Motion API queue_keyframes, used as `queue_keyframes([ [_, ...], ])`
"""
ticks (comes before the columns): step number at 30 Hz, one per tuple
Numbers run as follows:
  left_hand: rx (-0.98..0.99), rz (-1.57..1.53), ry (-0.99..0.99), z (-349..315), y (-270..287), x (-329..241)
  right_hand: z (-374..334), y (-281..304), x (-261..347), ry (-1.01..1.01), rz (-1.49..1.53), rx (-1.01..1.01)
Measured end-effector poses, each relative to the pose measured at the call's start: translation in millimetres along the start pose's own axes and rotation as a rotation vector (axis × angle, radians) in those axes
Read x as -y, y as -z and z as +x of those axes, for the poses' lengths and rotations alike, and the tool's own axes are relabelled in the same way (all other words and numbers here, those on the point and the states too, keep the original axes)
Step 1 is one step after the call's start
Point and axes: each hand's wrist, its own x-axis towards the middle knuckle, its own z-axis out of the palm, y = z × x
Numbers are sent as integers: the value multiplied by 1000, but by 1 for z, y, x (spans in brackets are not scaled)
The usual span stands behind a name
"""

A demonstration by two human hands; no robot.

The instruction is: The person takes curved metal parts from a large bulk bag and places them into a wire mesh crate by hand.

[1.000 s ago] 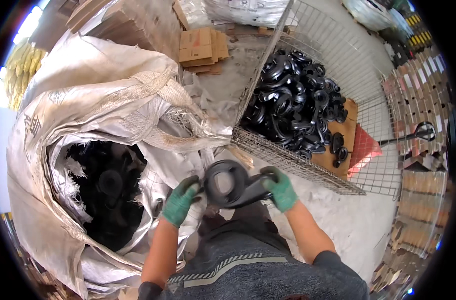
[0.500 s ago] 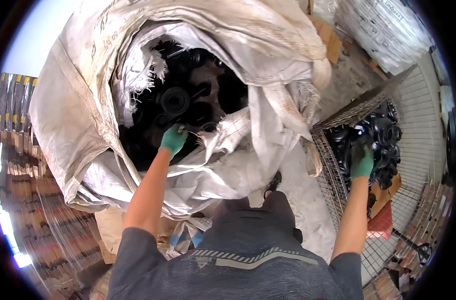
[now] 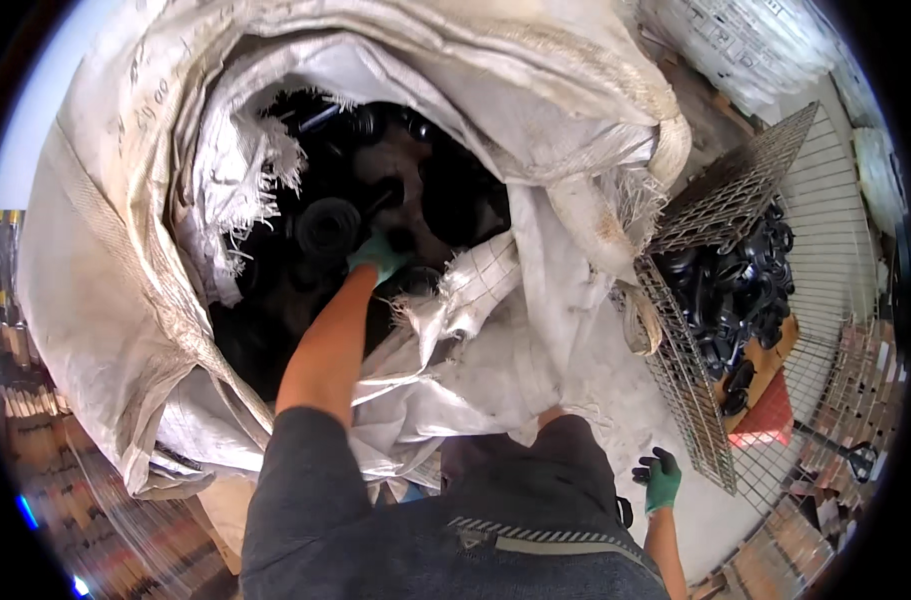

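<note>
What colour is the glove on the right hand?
Green, with dark fingers; the right glove shows best in the head view.

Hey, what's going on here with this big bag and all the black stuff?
A person's left hand is down inside a big whitish bag, among dark parts; whether it grips one is hard to tell. The right hand is empty, fingers spread, near a wire basket, which holds a heap of black parts.
</note>
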Motion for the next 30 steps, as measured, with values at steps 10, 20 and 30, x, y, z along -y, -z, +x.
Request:
queue_keyframes([
  [10, -58, -1063, -527, -310, 161, -115, -16, -154, 164, 308, 123, 831],
  [20, 496, -1796, -16, -316, 34, -243, -43, -67, 210, 406, -49, 850],
  [30, -66, -1082, -168, -300, 92, -107, 169, 58, 266, 48, 732, -108],
])
